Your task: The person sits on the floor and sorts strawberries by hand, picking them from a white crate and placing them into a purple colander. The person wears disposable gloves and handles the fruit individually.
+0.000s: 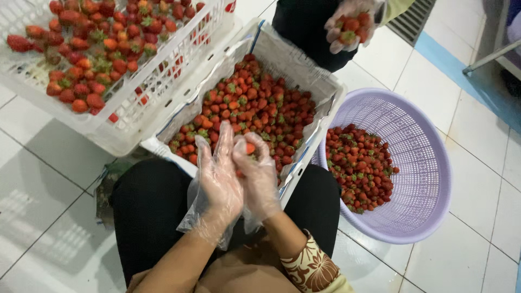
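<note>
From the head view I count the work as roughly midway: the lilac basket [418, 163] on my right already holds a fair layer of strawberries [361, 168] over part of its bottom, while the paper-lined white crate [304, 59] in front of my knees is still well filled with fruit [249, 108], and a second white crate [108, 116] to the upper left, tilted against it, carries another heap. So plenty is left, as far as I can judge. Both my hands wear loose clear plastic gloves and meet over the near edge of the lined crate. My left hand [220, 179] has its fingers raised and loosely spread, touching the right one. My right hand [259, 173] is curled, its fingertips pinching a single strawberry [250, 148] that shows red between the two gloves. I think the left fingers also touch that berry, but the crumpled plastic hides the contact. The berry sits at the top of the grip, just above the crate's fruit and well apart from the basket. Across the crate, another person's gloved hand [351, 24] cups several berries.
</note>
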